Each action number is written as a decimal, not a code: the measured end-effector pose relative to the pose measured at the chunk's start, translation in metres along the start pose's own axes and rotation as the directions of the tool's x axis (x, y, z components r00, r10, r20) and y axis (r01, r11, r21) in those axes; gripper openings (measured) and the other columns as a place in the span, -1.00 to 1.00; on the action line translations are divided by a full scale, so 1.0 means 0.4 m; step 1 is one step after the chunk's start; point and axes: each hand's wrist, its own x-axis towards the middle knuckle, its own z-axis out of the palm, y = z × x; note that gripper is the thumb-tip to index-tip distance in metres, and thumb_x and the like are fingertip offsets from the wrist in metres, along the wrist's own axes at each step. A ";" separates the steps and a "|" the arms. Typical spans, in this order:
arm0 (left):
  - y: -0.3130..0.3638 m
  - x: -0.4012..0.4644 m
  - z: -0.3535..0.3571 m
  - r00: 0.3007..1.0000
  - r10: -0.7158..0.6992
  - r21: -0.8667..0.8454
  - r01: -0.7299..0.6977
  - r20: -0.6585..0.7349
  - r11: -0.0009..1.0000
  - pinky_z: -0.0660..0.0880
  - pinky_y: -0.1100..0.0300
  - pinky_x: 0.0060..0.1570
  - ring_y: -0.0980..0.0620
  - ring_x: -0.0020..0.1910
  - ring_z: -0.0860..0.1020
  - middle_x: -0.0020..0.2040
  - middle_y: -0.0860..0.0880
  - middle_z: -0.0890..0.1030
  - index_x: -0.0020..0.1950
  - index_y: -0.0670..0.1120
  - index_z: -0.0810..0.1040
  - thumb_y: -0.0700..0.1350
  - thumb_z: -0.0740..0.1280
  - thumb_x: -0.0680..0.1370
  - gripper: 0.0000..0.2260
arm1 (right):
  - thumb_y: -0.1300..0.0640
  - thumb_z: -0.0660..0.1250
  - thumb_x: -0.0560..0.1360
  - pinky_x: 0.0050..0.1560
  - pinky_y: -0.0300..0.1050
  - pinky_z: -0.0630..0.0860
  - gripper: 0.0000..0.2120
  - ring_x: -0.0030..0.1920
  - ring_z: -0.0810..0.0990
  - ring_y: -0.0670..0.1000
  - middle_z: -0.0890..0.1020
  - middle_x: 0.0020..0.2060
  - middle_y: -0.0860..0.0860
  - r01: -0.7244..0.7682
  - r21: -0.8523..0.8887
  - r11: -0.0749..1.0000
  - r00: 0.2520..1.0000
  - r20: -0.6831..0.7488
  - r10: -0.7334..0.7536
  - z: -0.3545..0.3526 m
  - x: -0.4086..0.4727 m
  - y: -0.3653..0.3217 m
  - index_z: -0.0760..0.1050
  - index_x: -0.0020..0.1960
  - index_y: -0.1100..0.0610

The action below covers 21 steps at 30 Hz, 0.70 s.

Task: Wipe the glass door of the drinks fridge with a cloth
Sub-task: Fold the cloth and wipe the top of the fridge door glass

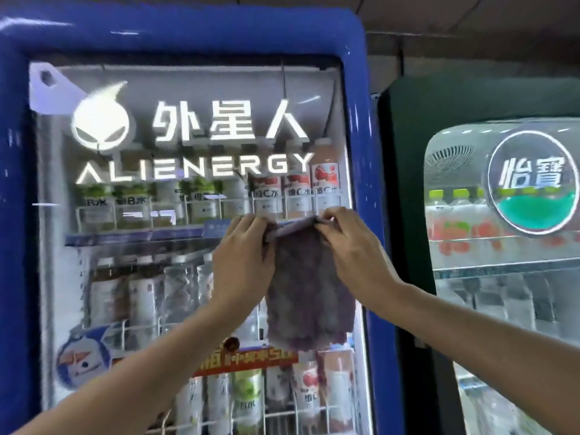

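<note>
So we're standing right in front of the blue drinks fridge (357, 127), the one with the glowing ALIENERGY logo (191, 169) across the top of its glass door (150, 277). Both hands are up in front of the glass holding a purple-grey cloth (309, 287) by its top edge. Left hand (243, 262) has its fingers closed around the top left corner, and right hand (351, 246) is pinching the top right corner between thumb and fingertips. The cloth hangs down flat between them, over the right side of the door, roughly at the height of the second shelf. Can't really tell if the fabric is actually touching the glass or just dangling in front of it.

Behind the glass we've got rows of bottles (324, 177) on wire shelves, plus a cartoon sticker (83, 359) low on the left and a red promo strip (251, 359) under the cloth. A dark green fridge (417, 183) sits just beside ours on the right.
</note>
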 end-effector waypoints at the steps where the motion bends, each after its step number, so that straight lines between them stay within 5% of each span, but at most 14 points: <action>1: 0.006 0.032 0.006 1.000 0.011 0.030 -0.011 0.001 0.999 0.38 0.09 -0.16 -0.07 0.11 0.54 0.06 0.01 0.65 0.10 -0.06 0.62 -0.21 0.39 0.56 -0.86 | 0.41 0.25 0.57 0.11 0.13 0.54 -0.71 0.16 0.59 0.27 0.60 0.17 0.25 0.007 -0.039 0.999 1.000 -0.020 -0.008 -0.004 0.026 0.014 0.61 0.23 0.35; 6: 0.039 0.189 0.035 0.986 0.167 0.196 -0.162 -0.008 0.967 0.42 -0.05 0.04 -0.19 0.11 0.58 0.03 -0.07 0.68 0.05 -0.10 0.65 -0.20 0.42 0.53 -0.89 | 0.49 0.32 0.54 0.14 0.26 0.62 -0.72 0.18 0.64 0.34 0.63 0.19 0.32 0.039 -0.197 0.980 0.996 -0.073 -0.054 -0.025 0.181 0.083 0.61 0.22 0.41; 9: 0.058 0.285 0.052 0.962 0.273 0.329 -0.258 0.001 0.908 0.41 -0.09 0.08 -0.23 0.08 0.60 0.00 -0.13 0.68 0.06 -0.14 0.64 -0.29 0.43 0.45 -0.80 | 0.33 0.18 0.66 0.27 -0.03 0.51 -0.64 0.35 0.45 0.13 0.46 0.38 0.13 0.068 -0.340 0.938 0.998 0.012 -0.069 -0.047 0.276 0.118 0.49 0.42 0.23; 16: 0.089 0.427 0.079 0.983 0.142 0.470 -0.181 0.117 0.864 0.32 0.00 0.22 -0.13 0.30 0.51 0.25 -0.06 0.62 0.22 -0.05 0.56 -0.24 0.23 0.60 -0.76 | 0.26 0.39 0.52 0.30 0.01 0.43 -0.65 0.36 0.45 0.13 0.45 0.35 0.09 -0.041 -0.696 0.717 0.999 -0.006 0.052 -0.051 0.351 0.102 0.55 0.30 0.12; 21: 0.090 0.430 0.083 0.988 0.088 0.488 -0.140 0.127 0.861 0.36 0.01 0.25 -0.10 0.31 0.51 0.27 -0.04 0.62 0.25 -0.05 0.56 -0.19 0.25 0.66 -0.80 | 0.27 0.47 0.49 0.48 0.03 0.42 -0.38 0.44 0.37 0.16 0.40 0.41 0.13 -0.216 -0.414 0.884 0.976 -0.068 0.207 0.021 0.337 0.084 0.39 0.51 0.20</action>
